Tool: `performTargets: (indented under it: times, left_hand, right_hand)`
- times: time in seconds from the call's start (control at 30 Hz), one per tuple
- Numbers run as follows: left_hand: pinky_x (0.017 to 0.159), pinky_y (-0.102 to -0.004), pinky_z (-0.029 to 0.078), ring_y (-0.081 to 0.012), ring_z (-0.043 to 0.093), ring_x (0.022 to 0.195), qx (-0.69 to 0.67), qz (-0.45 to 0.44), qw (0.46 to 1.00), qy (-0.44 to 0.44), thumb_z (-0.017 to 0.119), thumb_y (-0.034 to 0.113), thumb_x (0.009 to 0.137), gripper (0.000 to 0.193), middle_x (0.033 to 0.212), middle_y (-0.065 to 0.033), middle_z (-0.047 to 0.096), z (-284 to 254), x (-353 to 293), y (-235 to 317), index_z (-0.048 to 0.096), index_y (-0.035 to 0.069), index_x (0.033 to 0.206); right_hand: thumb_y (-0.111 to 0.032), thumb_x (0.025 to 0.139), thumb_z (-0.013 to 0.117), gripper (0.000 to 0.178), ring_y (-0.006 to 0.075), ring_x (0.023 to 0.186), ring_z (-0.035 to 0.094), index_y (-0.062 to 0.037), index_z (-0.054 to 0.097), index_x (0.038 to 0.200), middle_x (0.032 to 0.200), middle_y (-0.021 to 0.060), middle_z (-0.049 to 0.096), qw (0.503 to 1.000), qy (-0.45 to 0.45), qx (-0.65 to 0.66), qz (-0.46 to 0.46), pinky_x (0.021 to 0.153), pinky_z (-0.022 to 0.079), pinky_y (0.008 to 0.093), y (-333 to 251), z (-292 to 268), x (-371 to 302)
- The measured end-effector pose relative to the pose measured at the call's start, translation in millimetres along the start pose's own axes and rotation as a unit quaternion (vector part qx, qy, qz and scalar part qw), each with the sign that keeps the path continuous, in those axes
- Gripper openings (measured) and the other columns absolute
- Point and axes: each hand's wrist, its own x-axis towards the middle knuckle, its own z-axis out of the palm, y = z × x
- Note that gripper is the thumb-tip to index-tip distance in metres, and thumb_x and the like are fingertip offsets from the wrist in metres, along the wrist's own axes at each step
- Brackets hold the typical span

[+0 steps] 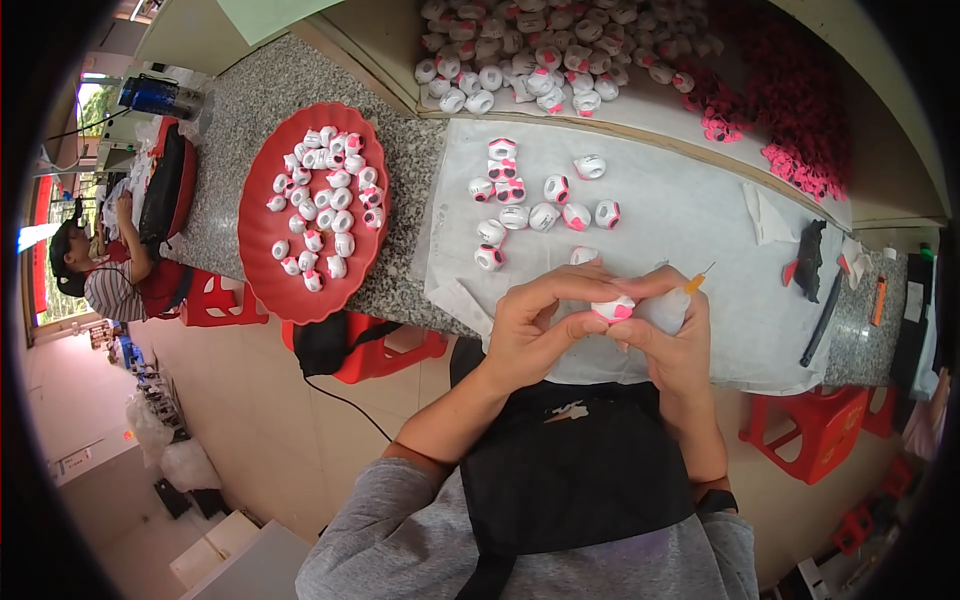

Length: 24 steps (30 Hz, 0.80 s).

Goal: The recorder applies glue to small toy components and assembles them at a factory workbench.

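Note:
Just above the near edge of the paper-covered table, a small rounded white-and-pink toy piece (613, 308) is pinched between the fingertips of both hands. My left hand (535, 325) is closed on its left side, thumb below and index finger above. My right hand (680, 345) grips its right side and also keeps a glue syringe (668, 312) tucked in the palm. The syringe's orange hub (694, 284) and thin needle point up and to the right. Beyond my hands, several similar toy pieces (544, 216) lie in loose rows on the white paper (680, 215).
A red scalloped tray (262, 235) of such pieces stands at left. On the shelf behind are a white heap (550, 55) and a pink pile of small parts (800, 110). At right lie a dark rag (808, 260) and an orange cutter (879, 300). Another person (115, 285) sits far left.

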Motion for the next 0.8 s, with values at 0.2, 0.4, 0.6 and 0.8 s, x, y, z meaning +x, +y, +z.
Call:
performTargets:
  times: [0.2,0.4,0.6,0.8]
  left_hand:
    - [0.093,-0.0411,0.024,-0.0218,0.049,0.093,-0.006,-0.004,1.0,0.013,0.056,0.005,0.072,0.021,0.093,-0.0122,0.055,-1,0,2,0.052,0.0,0.091]
    - [0.094,-0.0393,0.023,-0.0179,0.05,0.091,-0.017,-0.01,1.0,0.02,0.054,0.002,0.073,0.021,0.096,-0.0103,0.054,-2,-2,2,0.052,-0.001,0.093]
    - [0.093,-0.0392,0.026,-0.0222,0.046,0.098,-0.02,-0.05,0.998,0.014,0.054,0.005,0.074,0.022,0.095,-0.0132,0.053,-2,0,8,0.049,-0.003,0.093]
    - [0.094,-0.0374,0.024,-0.0185,0.047,0.097,-0.04,-0.038,0.998,0.04,0.053,-0.001,0.072,0.025,0.096,-0.0118,0.052,1,-3,5,0.049,-0.003,0.097]
  right_hand:
    - [-0.002,0.064,0.066,0.023,0.0061,0.053,0.046,0.0006,0.054,0.084,0.065,0.0026,0.053,0.999,0.011,0.022,0.021,0.047,0.036,0.0188,0,6,1]
    - [-0.002,0.063,0.065,0.023,0.0063,0.052,0.046,0.0006,0.054,0.083,0.064,0.0028,0.052,0.999,0.012,0.026,0.025,0.046,0.036,0.0187,2,7,1]
    - [0.0,0.064,0.064,0.025,0.0064,0.052,0.046,0.0011,0.054,0.086,0.063,0.0038,0.053,0.999,0.02,0.042,0.017,0.045,0.036,0.0186,2,8,2]
    - [-0.001,0.067,0.06,0.025,0.0068,0.051,0.046,0.0014,0.053,0.091,0.062,0.0044,0.053,1.0,0.005,0.009,0.014,0.045,0.036,0.0186,-3,10,3]
